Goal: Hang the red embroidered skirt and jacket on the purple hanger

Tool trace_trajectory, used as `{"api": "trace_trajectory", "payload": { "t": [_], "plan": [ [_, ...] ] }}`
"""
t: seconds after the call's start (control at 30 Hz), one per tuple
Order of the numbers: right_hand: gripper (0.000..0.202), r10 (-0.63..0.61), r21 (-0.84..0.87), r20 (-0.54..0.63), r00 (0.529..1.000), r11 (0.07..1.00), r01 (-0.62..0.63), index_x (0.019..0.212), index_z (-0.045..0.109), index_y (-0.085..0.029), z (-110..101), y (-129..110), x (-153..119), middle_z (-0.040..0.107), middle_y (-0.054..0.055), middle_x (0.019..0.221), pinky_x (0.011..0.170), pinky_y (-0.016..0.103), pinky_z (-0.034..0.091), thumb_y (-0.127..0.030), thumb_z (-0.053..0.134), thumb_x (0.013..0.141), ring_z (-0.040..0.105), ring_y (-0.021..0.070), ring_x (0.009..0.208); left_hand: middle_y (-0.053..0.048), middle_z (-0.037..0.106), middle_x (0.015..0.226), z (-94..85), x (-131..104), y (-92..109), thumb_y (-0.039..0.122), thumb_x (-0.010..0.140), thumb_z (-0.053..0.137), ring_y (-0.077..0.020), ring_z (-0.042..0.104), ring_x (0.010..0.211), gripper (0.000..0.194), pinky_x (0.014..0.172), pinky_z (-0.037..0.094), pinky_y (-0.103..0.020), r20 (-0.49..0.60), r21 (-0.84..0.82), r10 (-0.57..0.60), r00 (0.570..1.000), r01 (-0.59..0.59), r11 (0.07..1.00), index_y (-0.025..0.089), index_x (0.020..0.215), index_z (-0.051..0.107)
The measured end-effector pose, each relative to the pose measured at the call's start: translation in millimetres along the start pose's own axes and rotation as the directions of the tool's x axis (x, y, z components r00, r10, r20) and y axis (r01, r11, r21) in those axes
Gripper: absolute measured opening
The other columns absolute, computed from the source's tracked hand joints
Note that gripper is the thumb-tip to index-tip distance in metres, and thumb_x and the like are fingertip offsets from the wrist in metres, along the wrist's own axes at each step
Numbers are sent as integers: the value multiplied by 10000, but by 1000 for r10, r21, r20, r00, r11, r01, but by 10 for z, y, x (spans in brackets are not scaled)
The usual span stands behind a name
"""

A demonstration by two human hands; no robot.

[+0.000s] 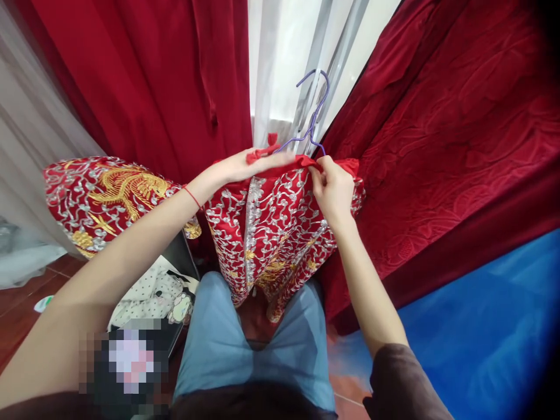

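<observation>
A red garment (275,216) with silver and gold embroidery hangs in front of my knees, its plain red upper edge raised. From that edge rises a purple wire hanger (312,119), its lower part hidden by the cloth. My right hand (335,186) pinches the red edge just right of the hanger's neck. Across the left part of the edge lies my left hand (249,165), fingers stretched out and slightly blurred, beside a red tassel (272,140). A second embroidered red piece (122,195) with a golden dragon spreads at the left, behind my left forearm.
Red curtains (153,70) hang ahead and a patterned red drape (459,116) at the right. White sheer cloth (35,99) is at the far left. A dotted cloth (149,297) lies on a dark chair beside my left leg. Blue material (490,326) spreads at the lower right.
</observation>
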State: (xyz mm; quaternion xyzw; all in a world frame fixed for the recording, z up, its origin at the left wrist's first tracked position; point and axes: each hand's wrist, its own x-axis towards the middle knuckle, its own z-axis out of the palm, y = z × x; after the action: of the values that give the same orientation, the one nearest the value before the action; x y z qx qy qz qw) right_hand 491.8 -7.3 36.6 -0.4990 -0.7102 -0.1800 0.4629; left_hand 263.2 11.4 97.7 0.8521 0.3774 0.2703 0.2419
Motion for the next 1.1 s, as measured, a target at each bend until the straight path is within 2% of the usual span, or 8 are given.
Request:
{"api": "trace_trajectory", "payload": {
  "t": [0.1, 0.2, 0.3, 0.43, 0.53, 0.67, 0.83, 1.1],
  "plan": [
    [231, 61, -39, 9, 998, 997, -61, 1096, 604, -188, 215, -14, -106, 620, 62, 843, 705, 331, 470, -303, 438, 984, 595, 189, 767, -55, 653, 823, 50, 10, -52, 424, 809, 658, -193, 625, 824, 333, 767, 466, -285, -43, 210, 3, 999, 7, 978, 125, 956, 664],
    [326, 84, 27, -89, 992, 996, -82, 1256, 512, -170, 381, -153, -364, 621, 114, 999, 780, 394, 506, -309, 415, 978, 605, 227, 891, -31, 604, 748, 89, 59, -72, 319, 798, 652, -164, 589, 744, 203, 704, 429, -267, -44, 306, -3, 999, 16, 952, 128, 865, 640],
    [260, 101, 99, -170, 980, 991, -85, 1165, 531, -173, 513, -452, -792, 599, 124, 1013, 843, 426, 502, -306, 430, 965, 585, 240, 952, -27, 590, 741, 113, 87, -71, 282, 829, 611, -155, 582, 739, 161, 705, 415, -265, -51, 313, -13, 999, 28, 949, 127, 865, 632],
    [191, 129, 99, 6, 992, 987, -129, 835, 545, -212, 763, -868, -1418, 607, 62, 834, 771, 333, 473, -344, 489, 961, 559, 197, 820, -46, 606, 788, 143, 80, -77, 266, 837, 607, -169, 593, 787, 175, 748, 424, -280, -91, 321, -29, 995, 57, 945, 109, 906, 640],
    [290, 199, 24, 180, 963, 978, -207, 808, 555, -205, 980, -1024, -1705, 623, 52, 803, 739, 317, 456, -467, 559, 931, 567, 197, 783, -59, 625, 842, 154, 66, -80, 276, 850, 605, -181, 603, 846, 197, 797, 438, -287, -78, 324, -28, 997, 52, 945, 107, 945, 636],
    [208, 215, -50, 325, 921, 976, -210, 909, 606, -165, 1120, -1031, -1748, 667, 108, 930, 830, 350, 448, -351, 525, 954, 600, 236, 896, -75, 647, 914, 163, 38, -56, 289, 887, 559, -203, 612, 929, 209, 873, 454, -306, -63, 313, -37, 997, 55, 948, 116, 984, 626],
    [164, 267, 71, 481, 835, 938, -341, 936, 613, -177, 1062, -988, -1627, 690, 83, 955, 758, 289, 437, -222, 456, 951, 628, 187, 833, -88, 659, 965, 161, 24, -17, 293, 907, 517, -230, 617, 992, 221, 921, 453, -325, -70, 293, -78, 995, 95, 952, 128, 1011, 622],
    [196, 347, 24, 466, 814, 915, -404, 1023, 585, -173, 1084, -1139, -1624, 720, 91, 985, 672, 274, 387, -291, 431, 989, 677, 194, 817, -99, 660, 1009, 172, -14, 83, 312, 902, 520, -233, 617, 1005, 265, 917, 447, -330, -68, 302, -122, 990, 137, 943, 117, 1043, 631]
  ]
}}
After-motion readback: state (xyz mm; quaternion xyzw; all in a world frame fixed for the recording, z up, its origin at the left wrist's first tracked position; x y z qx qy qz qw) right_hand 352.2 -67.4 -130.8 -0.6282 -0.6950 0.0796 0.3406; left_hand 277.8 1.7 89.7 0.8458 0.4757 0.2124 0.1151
